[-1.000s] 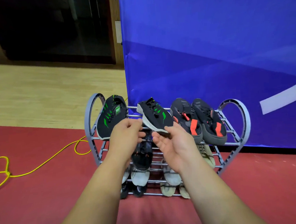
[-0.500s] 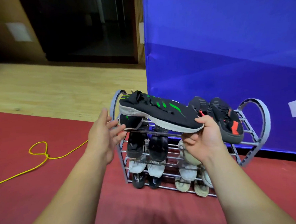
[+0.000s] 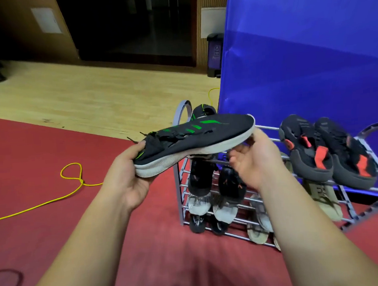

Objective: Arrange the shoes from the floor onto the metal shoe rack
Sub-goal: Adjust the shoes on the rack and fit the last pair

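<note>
A person holds a black shoe with green stripes in the air, lying sideways, heel toward nine o'clock and toe toward three. The left hand grips the heel end, thumb on the collar and fingers curled beneath the white sole. The right hand is palm-up under the toe, its thumb touching the sole's edge; whether it grips or only props the toe cannot be told.

The shoe hangs over the left end of the rack, which fills the view from three to five o'clock on the red floor. Just behind the held shoe, at twelve o'clock from it, its mate leans on the top tier. At three o'clock, a red-marked pair lies side by side on the same tier. The lower tiers hold black, white and beige shoes. A yellow cable loops across the floor at nine o'clock. A blue backdrop stands behind the rack.
</note>
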The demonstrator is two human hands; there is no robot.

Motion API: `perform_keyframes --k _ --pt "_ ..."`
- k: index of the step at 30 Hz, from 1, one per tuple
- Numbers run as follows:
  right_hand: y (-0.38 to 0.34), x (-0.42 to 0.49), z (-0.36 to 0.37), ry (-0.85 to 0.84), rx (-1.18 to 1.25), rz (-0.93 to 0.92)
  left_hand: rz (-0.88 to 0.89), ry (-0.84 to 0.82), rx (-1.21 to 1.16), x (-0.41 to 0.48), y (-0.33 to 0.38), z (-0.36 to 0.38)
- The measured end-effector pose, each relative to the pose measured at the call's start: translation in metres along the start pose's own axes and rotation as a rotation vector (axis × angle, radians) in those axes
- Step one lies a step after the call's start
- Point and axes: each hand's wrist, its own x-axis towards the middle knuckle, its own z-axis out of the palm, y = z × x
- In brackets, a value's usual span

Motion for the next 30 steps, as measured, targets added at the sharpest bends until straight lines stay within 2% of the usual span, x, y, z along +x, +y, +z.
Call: perform_keyframes --k 2,5,7,10,16,25,30 --pt "0.014 0.007 0.005 0.052 -0.243 0.106 0.031 -0.01 -0.057 0.004 0.0 0.002" --pt "0.034 0.006 0.017 -0.063 -0.471 0.311 0.048 -0.035 -0.15 0.008 -0.002 0.01" --pt "0.046 0.008 0.025 -0.134 -0.474 0.412 0.049 -0.049 -0.222 0.011 -0.004 0.015" --pt "0.06 0.014 0.034 -0.169 -0.338 0.462 0.059 -0.048 -0.24 0.016 -0.007 0.021" --pt "0.077 0.023 0.048 -0.083 -0.025 0.356 0.053 -0.048 -0.236 0.021 -0.013 0.027" --pt "0.061 0.013 0.039 0.042 0.086 0.114 0.042 -0.078 -0.221 0.025 -0.032 0.053" --pt "0.04 0.006 0.002 0.114 0.05 0.075 0.0 -0.086 -0.247 0.041 -0.058 0.077"
